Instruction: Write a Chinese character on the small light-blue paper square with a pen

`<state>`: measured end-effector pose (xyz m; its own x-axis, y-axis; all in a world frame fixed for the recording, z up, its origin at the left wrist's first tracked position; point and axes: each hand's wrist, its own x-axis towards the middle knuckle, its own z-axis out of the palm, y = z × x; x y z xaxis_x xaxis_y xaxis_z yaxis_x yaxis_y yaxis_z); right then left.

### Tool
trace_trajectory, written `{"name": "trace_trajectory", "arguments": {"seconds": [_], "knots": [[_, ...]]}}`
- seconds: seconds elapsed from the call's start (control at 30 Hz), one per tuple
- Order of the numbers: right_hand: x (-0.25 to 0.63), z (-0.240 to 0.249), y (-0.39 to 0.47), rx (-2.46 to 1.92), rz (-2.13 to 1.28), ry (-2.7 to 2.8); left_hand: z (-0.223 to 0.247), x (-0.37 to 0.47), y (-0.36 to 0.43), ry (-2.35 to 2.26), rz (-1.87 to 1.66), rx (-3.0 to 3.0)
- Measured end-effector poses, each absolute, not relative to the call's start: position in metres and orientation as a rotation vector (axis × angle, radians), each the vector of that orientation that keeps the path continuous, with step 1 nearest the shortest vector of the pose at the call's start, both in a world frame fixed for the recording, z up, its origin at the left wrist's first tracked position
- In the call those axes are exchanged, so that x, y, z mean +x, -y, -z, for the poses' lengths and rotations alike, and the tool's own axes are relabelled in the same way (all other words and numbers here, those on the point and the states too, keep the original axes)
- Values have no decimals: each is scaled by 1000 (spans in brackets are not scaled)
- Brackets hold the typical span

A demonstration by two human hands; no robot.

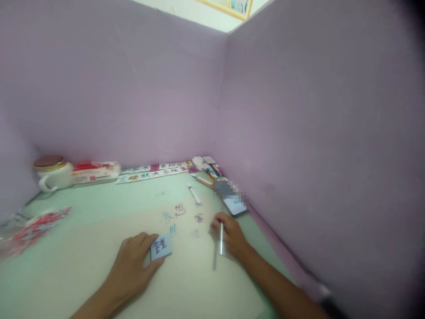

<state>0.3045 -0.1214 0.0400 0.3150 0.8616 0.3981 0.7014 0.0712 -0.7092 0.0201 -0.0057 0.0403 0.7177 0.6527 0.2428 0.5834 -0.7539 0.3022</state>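
My left hand (137, 257) is closed on a small light-blue card (160, 248) with a dark handwritten character, held by its edges between thumb and fingers near the tabletop. Further right, my right hand (230, 235) is closed on a thin, pale, shiny strip (221, 239) that points down toward the table; blur hides its exact kind. Between and beyond the hands, several handwritten characters (179, 210) in black and blue mark the tabletop (109, 230). Past them lies a white marker (194, 194).
A lidded white mug (59, 175) and a red-and-white tissue pack (96, 173) stand at the back left. Two rows of character cards (146, 175) run along the wall. A phone (236, 205) and several pens (203, 179) lie by the right wall (299, 155).
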Motion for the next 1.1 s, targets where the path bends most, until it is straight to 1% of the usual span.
{"name": "trace_trajectory", "arguments": {"seconds": [0.23, 0.53, 1.1], "knots": [[306, -40, 121, -1668, -234, 1435, -48, 22, 8, -972, -470, 2705], [305, -41, 121, -1681, -243, 1426, -47, 21, 9, -972, -497, 2707], [307, -38, 121, -1671, -275, 1379, -50, 23, 9, -978, -421, 2698]]}}
